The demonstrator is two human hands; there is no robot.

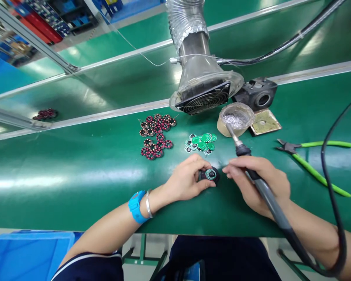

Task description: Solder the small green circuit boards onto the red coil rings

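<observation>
My left hand (190, 177) is closed round a small round part (211, 175) with a green ring and dark centre, resting on a black round base at the table. In my right hand (260, 183) is a soldering iron (269, 199), gripped like a pen. The iron's tip reaches into a round pot (220, 121) of silvery bits, and its exact end is hard to make out. Between the hands and the fume hood lie small green and clear discs (205, 143). Left of them sit several red-and-black wound coils (156, 136) in a loose heap.
A fume extractor (204, 93) hangs above the work area. A dark metal iron holder (260, 95) and a sponge tray (265, 121) stand behind the pot. Green-handled cutters (295, 148) lie at right, near the iron's looping cord (329, 168). A blue bin (29, 257) is at lower left.
</observation>
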